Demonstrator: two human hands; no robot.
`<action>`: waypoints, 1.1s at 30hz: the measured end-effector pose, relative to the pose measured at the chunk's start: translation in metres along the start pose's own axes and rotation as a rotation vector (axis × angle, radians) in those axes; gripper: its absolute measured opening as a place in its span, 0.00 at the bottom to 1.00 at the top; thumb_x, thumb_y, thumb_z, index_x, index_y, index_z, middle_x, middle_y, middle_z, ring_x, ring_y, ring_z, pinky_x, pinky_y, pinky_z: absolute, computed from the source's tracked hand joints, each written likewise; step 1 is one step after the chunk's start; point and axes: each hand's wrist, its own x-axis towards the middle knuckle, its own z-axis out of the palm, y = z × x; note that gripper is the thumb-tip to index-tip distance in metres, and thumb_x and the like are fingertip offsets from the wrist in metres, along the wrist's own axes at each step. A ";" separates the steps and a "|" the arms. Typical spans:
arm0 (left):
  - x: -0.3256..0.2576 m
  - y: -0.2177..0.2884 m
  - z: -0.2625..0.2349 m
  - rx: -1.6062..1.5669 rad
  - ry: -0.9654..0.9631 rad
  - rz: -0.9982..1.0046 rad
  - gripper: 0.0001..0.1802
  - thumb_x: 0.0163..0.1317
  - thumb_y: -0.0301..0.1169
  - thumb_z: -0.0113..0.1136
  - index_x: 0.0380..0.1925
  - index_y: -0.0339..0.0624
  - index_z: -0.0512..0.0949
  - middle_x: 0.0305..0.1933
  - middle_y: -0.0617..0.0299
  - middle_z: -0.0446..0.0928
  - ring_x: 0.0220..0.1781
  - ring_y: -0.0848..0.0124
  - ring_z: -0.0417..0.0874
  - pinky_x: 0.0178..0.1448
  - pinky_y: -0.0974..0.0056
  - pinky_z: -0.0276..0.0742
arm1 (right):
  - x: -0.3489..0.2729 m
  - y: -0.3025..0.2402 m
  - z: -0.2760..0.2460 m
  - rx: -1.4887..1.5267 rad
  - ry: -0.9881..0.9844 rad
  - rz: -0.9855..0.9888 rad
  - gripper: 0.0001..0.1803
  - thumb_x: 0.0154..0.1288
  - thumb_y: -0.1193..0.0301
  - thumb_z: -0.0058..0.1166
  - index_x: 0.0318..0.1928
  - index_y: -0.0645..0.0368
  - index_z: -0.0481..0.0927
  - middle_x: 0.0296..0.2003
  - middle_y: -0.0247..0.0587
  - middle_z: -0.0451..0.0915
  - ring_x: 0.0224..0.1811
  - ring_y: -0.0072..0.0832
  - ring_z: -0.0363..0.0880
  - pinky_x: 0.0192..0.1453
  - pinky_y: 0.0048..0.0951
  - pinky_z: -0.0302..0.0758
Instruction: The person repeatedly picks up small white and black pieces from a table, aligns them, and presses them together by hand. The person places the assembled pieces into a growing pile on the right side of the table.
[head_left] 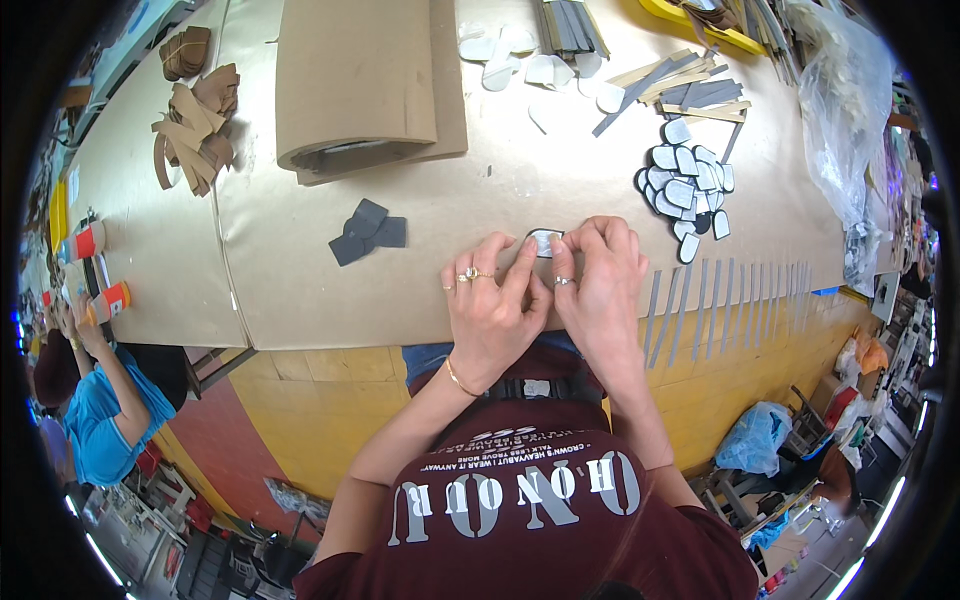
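Observation:
Near the table's front edge I hold a small rounded tab (545, 240), pale on top with a dark rim. My left hand (495, 305) pinches its left side with thumb and index finger. My right hand (606, 290) grips the right side, its thumb pressing on the tab's face. The fingers partly cover the piece. To the right lies a heap of similar rounded tabs (680, 192), pale with dark borders. Several thin grey strips (712, 300) are spaced out in a row along the front edge. Dark grey square pieces (366, 232) overlap left of my hands.
A large brown sheet roll (355, 90) lies behind. Loose white pieces (545, 72) and grey and tan strips (690, 88) are scattered at the back. Brown cut pieces (198, 125) sit far left. Clear plastic (845, 130) hangs at right. A person in blue (118, 420) works at left.

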 end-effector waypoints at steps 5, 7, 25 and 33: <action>-0.001 0.001 -0.001 0.022 -0.013 0.004 0.26 0.47 0.24 0.67 0.51 0.47 0.84 0.51 0.57 0.76 0.42 0.62 0.75 0.51 0.57 0.68 | -0.003 0.000 0.007 -0.037 0.068 -0.032 0.07 0.65 0.68 0.60 0.36 0.59 0.81 0.44 0.41 0.75 0.50 0.40 0.72 0.54 0.44 0.62; -0.001 0.000 -0.001 0.032 -0.016 0.009 0.26 0.47 0.24 0.67 0.51 0.46 0.84 0.51 0.57 0.76 0.42 0.62 0.75 0.51 0.56 0.68 | -0.004 0.000 0.009 -0.052 0.087 -0.040 0.07 0.64 0.68 0.60 0.36 0.58 0.80 0.44 0.41 0.75 0.50 0.39 0.72 0.54 0.44 0.62; 0.001 0.001 -0.005 0.171 -0.137 0.084 0.31 0.54 0.27 0.63 0.62 0.49 0.78 0.54 0.54 0.74 0.48 0.59 0.75 0.54 0.55 0.67 | -0.006 0.002 0.009 -0.024 0.129 -0.075 0.07 0.61 0.69 0.62 0.36 0.57 0.80 0.44 0.39 0.75 0.50 0.37 0.73 0.54 0.42 0.62; 0.003 -0.002 -0.012 0.315 -0.183 0.158 0.30 0.53 0.35 0.63 0.60 0.48 0.79 0.53 0.63 0.74 0.46 0.65 0.74 0.48 0.59 0.67 | -0.009 0.007 0.013 0.133 0.225 -0.005 0.09 0.61 0.69 0.62 0.41 0.55 0.82 0.48 0.41 0.76 0.53 0.39 0.73 0.56 0.43 0.62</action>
